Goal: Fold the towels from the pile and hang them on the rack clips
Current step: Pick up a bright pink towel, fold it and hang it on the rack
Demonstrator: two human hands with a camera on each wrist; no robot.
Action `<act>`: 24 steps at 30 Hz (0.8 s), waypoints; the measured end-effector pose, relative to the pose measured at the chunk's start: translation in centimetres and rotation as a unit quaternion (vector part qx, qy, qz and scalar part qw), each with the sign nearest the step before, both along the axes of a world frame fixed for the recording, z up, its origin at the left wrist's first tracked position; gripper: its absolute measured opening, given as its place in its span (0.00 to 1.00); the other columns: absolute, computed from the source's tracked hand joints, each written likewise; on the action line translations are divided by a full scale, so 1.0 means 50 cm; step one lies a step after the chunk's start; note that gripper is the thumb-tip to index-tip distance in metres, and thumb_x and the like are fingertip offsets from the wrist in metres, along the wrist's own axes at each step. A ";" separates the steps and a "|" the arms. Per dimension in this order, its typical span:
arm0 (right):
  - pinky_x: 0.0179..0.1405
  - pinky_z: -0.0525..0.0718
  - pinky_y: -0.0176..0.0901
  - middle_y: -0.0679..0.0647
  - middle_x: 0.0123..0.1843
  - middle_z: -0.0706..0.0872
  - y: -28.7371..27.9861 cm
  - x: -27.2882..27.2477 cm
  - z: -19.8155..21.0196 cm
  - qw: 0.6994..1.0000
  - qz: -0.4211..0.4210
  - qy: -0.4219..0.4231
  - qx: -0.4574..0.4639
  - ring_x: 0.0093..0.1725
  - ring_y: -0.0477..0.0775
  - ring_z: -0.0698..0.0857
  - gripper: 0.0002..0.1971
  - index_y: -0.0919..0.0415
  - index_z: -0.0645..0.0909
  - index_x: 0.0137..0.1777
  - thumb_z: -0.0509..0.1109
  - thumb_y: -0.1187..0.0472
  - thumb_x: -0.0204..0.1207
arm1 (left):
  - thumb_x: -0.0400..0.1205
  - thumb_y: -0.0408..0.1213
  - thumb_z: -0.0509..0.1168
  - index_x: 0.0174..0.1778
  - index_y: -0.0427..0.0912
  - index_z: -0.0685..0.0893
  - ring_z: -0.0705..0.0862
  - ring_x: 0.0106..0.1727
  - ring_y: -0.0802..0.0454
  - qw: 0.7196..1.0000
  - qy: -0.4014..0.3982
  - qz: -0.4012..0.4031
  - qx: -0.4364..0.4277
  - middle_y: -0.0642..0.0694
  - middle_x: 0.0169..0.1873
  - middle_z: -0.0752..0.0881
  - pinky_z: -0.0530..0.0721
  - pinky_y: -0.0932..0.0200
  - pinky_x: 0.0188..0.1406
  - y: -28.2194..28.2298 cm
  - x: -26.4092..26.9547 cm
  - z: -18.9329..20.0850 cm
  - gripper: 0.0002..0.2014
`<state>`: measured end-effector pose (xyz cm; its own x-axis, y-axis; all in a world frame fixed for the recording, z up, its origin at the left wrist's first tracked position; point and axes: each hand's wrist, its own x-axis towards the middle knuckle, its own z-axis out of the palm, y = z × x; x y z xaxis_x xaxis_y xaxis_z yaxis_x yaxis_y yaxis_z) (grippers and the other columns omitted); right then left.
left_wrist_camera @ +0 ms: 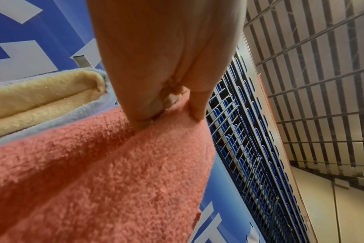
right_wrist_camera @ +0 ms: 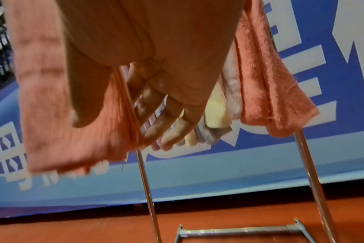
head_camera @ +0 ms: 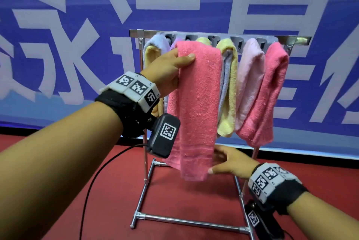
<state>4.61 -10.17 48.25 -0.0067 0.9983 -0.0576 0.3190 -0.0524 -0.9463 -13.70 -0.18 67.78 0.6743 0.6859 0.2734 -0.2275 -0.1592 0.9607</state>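
A person's left hand [head_camera: 167, 68] pinches the top fold of a folded coral-pink towel [head_camera: 196, 107] at the centre of the head view, thumb [head_camera: 184, 60] laid across the front face and the other fingers behind the cloth; the left wrist view shows thumb and fingertips clamped on the same fold [left_wrist_camera: 114, 164]. The towel hangs straight down in front of a chrome towel rack [head_camera: 144, 164], its top level with the grey clip bar [head_camera: 213, 37] at twelve o'clock. At five o'clock the right hand [head_camera: 231, 164] sits by the towel's lower hem, fingers spread and relaxed; the right wrist view, blurred, shows those straight fingers [right_wrist_camera: 156, 115] behind the hanging cloth [right_wrist_camera: 73, 131], and whether they touch it cannot be told. Already on the rack, from nine o'clock round to three: a pale yellow towel wrapped in light blue [head_camera: 153, 51], a yellow towel with a grey one inside [head_camera: 229, 84], a pale pink towel [head_camera: 250, 76] and a second coral-pink towel [head_camera: 270, 92]. The rack stands on a red floor [head_camera: 190, 200] before a blue banner with large white characters [head_camera: 77, 25]. A black cable [head_camera: 97, 177] trails from the left wrist unit.
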 end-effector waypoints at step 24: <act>0.44 0.84 0.44 0.53 0.42 0.86 0.055 -0.054 0.295 0.972 -0.073 0.155 0.160 0.41 0.49 0.85 0.07 0.55 0.81 0.53 0.62 0.61 0.82 | 0.70 0.22 0.74 0.53 0.40 0.82 0.87 0.46 0.58 0.995 0.098 0.000 0.023 0.46 0.47 0.88 0.86 0.61 0.51 -0.035 0.010 -0.289 0.18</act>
<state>1.92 -7.42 63.00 0.1682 0.9563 0.2392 0.0264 0.2382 -0.9709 -13.18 -1.95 53.33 0.7176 0.6757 0.1686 -0.0373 -0.2045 0.9782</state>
